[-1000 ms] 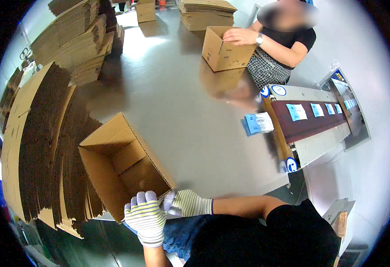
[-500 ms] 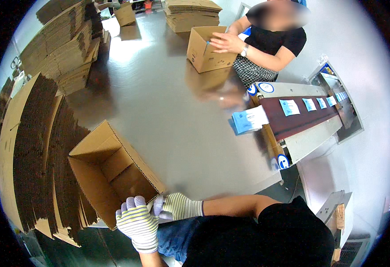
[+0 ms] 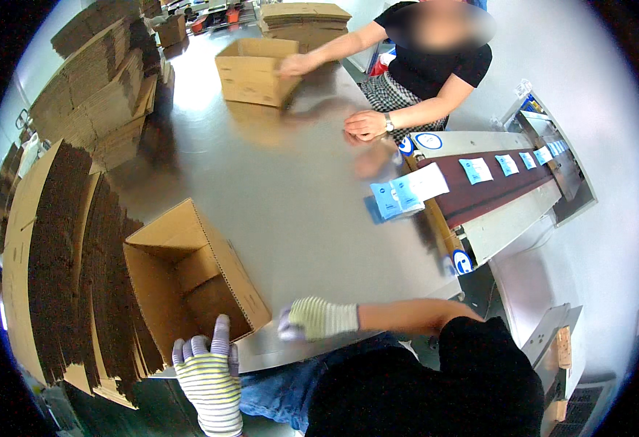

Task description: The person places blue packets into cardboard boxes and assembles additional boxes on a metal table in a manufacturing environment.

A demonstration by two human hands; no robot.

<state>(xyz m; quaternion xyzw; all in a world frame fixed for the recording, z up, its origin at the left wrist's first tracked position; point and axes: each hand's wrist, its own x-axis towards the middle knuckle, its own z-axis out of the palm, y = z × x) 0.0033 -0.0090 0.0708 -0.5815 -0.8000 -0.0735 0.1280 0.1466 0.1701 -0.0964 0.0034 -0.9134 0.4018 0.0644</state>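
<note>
An open-topped brown cardboard box (image 3: 243, 291) stands at the near left of the metal table, its inside bare to the bottom. My left hand (image 3: 209, 386), in a striped knit glove with lavender fingertips, grips the box's near wall, with fingers hooked over the rim. Just right of the box, apart from it, my right hand (image 3: 319, 319) in a matching glove hovers over the table's near edge. Motion smears its fingers; I cannot tell whether they hold anything.
Flattened cartons (image 3: 50, 269) are stacked along the left. At the right, a conveyor (image 3: 491, 193) carries blue-and-white packets; several overlap on the table (image 3: 312, 240) at its end (image 3: 400, 197). Across from me, a co-worker's hand (image 3: 301, 64) touches another open box (image 3: 250, 76).
My right hand has come off the box corner and moved right. My left hand stays at the rim. The co-worker's box has shifted left, and another packet has reached the table.
</note>
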